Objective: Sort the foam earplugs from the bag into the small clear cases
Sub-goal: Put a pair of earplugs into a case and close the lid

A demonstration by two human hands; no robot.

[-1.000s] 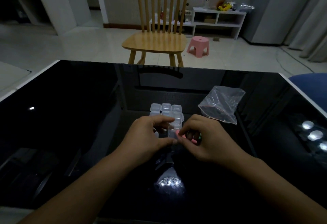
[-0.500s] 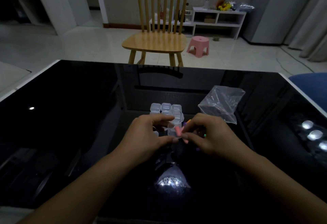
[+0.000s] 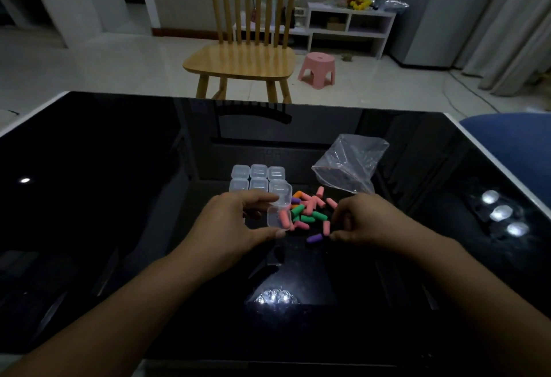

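Left hand (image 3: 238, 224) is gripping an open small clear plastic case (image 3: 279, 209) holding 1 pink foam earplug; right hand (image 3: 362, 221) is pinching a pink one from the loose multicoloured earplug pile (image 3: 310, 212) beside that case. Keeping the case level and close should help.

Seven clear cases (image 3: 258, 180), one bag (image 3: 350, 163), two hands (image 3: 362, 221)

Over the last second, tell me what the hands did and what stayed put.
The right hand pulled away rightward from the open clear case, leaving a pink earplug inside, and uncovered the loose earplug pile. The left hand keeps its grip on the case. The closed cases and plastic bag stayed.
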